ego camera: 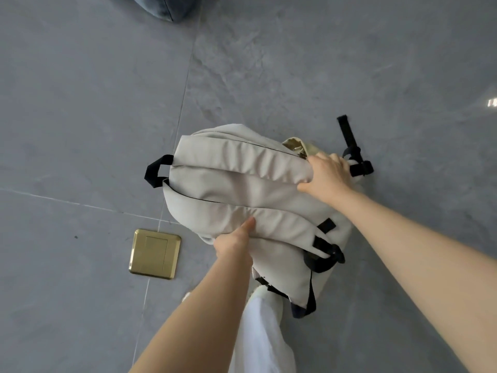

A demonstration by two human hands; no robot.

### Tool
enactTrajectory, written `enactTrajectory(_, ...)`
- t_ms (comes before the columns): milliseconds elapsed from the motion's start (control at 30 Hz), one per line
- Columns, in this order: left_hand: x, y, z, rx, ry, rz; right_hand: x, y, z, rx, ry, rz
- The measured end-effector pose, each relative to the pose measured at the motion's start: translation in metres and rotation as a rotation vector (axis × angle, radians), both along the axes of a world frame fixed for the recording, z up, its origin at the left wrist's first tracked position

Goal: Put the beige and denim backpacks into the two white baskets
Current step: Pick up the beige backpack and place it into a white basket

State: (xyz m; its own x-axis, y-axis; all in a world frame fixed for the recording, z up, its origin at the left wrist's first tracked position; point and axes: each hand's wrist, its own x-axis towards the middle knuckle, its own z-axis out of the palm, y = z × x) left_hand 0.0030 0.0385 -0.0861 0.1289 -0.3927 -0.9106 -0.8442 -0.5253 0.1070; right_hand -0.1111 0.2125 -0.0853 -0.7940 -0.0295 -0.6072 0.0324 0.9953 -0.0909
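A view looking straight down at a grey tiled floor (80,103), with two bare forearms reaching in from the bottom of the frame toward a beige backpack (242,184). The backpack sits at the centre, its back panel and two padded shoulder straps facing up. The fabric is a pale, slightly creased beige, trimmed in black: a black carry loop (156,170) at its left end, black webbing and buckles at the lower right, and a loose black strap (349,135) sticking out at the upper right. Whether it rests on the floor or hangs just above it cannot be told. The left hand (236,240) grips the near edge of the backpack, its thumb pressed flat on top of the nearer shoulder strap and its fingers tucked out of sight underneath. The right hand (326,173) is closed over the right end of the backpack, fingers curled around bunched fabric next to a black buckle. A square brass floor plate (154,254) is set into the tiles just left of the backpack. A white trouser leg (263,335) shows below the backpack. At the top edge, part of a dark blue fabric object (166,6) is cut off by the frame.
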Motion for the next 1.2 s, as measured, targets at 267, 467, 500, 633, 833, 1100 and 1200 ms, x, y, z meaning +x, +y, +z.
enactTrajectory(267,0.000,-0.027,0.082,-0.014,0.069,-0.103,0.029,-0.006,0.083,-0.061,0.022,-0.136)
enactTrajectory(467,-0.035,-0.051,0.212,-0.034,0.234,-0.262,0.032,-0.006,0.212,-0.246,-0.062,-0.478)
enactTrajectory(500,-0.041,-0.054,0.234,-0.048,0.261,-0.283,0.030,-0.007,0.235,-0.266,-0.070,-0.506)
enactTrajectory(633,-0.070,-0.063,0.342,-0.075,0.358,-0.361,0.016,-0.012,0.343,-0.350,-0.030,-0.595)
enactTrajectory(833,-0.114,-0.077,0.507,-0.135,0.528,-0.443,-0.012,-0.011,0.504,-0.448,0.144,-0.605)
enactTrajectory(1100,-0.178,-0.088,0.646,-0.147,0.721,-0.487,-0.069,-0.012,0.639,-0.503,0.200,-0.540)
enactTrajectory(1200,-0.217,-0.094,0.678,-0.142,0.781,-0.489,-0.105,-0.020,0.674,-0.519,0.222,-0.552)
